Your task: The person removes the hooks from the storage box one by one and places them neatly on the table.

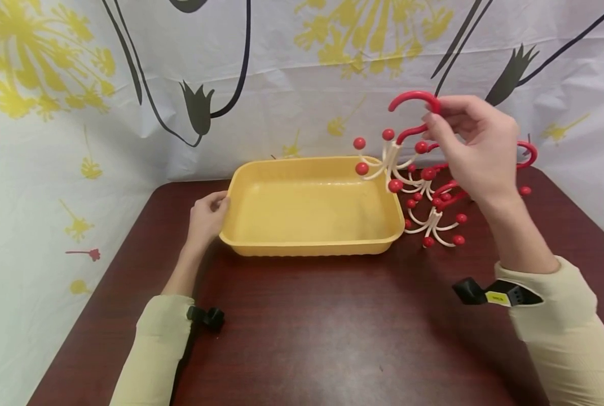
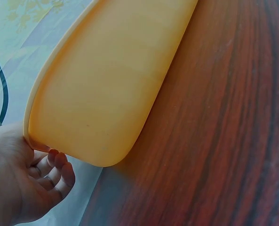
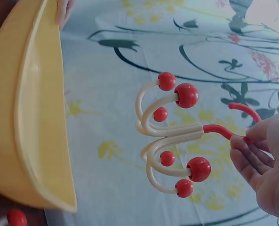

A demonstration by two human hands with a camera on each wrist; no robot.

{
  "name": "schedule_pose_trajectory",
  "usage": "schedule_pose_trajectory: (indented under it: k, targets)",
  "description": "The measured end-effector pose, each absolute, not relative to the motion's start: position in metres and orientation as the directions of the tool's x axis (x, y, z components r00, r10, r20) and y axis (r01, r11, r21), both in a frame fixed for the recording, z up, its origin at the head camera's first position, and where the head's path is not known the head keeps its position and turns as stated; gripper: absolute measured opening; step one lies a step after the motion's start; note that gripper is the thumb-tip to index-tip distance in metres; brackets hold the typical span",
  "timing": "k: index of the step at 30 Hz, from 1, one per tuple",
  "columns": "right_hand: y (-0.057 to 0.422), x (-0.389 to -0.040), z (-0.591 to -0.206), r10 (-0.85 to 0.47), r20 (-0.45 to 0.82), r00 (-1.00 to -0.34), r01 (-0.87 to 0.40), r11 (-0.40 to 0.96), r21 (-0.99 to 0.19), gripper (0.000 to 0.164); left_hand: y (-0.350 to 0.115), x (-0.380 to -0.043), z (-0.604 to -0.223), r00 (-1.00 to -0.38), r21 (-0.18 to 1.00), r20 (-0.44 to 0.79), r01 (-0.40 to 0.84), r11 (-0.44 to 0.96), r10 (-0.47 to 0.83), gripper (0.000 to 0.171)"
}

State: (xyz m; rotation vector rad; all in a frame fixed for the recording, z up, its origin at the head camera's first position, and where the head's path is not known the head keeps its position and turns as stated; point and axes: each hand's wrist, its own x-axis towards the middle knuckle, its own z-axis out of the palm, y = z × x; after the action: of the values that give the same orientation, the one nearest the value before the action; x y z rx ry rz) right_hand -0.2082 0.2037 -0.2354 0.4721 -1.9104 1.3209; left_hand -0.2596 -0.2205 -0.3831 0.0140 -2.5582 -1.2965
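My right hand (image 1: 479,149) pinches the red hook of a multi-arm hanger (image 1: 393,151) between thumb and fingers, up above the yellow plastic basin's right back corner. In the right wrist view the hanger (image 3: 184,132) has curved cream arms tipped with red balls. My left hand (image 1: 207,217) grips the left end of the basin (image 1: 312,247). The left wrist view shows its curled fingertips (image 2: 67,173) beneath the rim, with the thumb hidden. Nothing lies inside the basin.
More hangers (image 1: 435,217) of the same kind lie jumbled on the table right of the basin, partly behind my right forearm. A dark reddish wooden table (image 1: 302,327) carries everything. Patterned white cloth (image 1: 291,84) hangs close behind it.
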Motion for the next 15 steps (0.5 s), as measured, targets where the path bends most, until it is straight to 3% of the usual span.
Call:
schedule_pose_trajectory:
  k: [7,15]
  targets:
    - [0.238,-0.204,-0.234,0.107,0.806,-0.582,-0.690,0.459,-0.559,0.021,-0.220,-0.259,-0.384,-0.963,0.799,0.236,0.115,0.590,-0.132,0.037]
    - [0.273,-0.200,-0.232,0.252,0.729,-0.636,-0.589,0.453,-0.670,0.023,-0.220,-0.259,-0.384,-0.965,0.801,0.228,0.110,0.589,-0.130,0.037]
